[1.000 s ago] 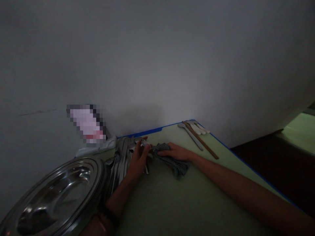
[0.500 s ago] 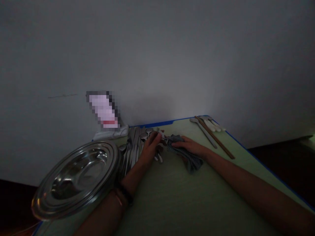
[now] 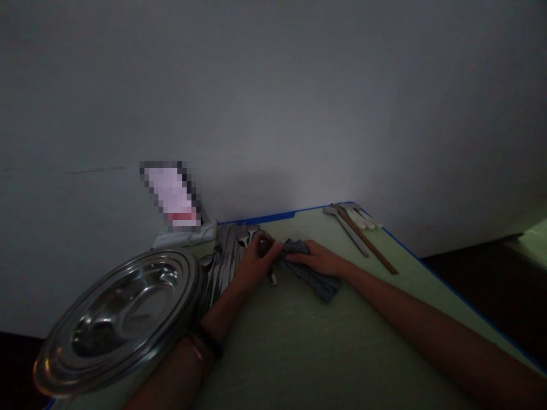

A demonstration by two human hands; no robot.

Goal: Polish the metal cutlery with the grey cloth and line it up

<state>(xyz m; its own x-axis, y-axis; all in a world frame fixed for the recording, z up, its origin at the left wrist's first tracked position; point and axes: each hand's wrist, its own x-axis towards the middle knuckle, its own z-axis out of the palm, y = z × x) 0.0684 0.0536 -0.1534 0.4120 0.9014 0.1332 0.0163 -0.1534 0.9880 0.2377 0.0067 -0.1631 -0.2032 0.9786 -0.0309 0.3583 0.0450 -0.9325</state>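
L hand (image 3: 252,263) is gripping a metal utensil (image 3: 268,256) w/ fingers curled round it; R hand (image 3: 318,259) is pressing flat on grey cloth (image 3: 314,273) just beside it, on green table (image 3: 299,341), near steel tray (image 3: 119,313).

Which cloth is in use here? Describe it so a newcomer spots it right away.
Start at the green table with the blue edge, and find the big round steel tray at its left. Past the pile of metal cutlery beside it, the grey cloth lies under the right hand. It is dark and textured, unlike the white cloth by the wall.
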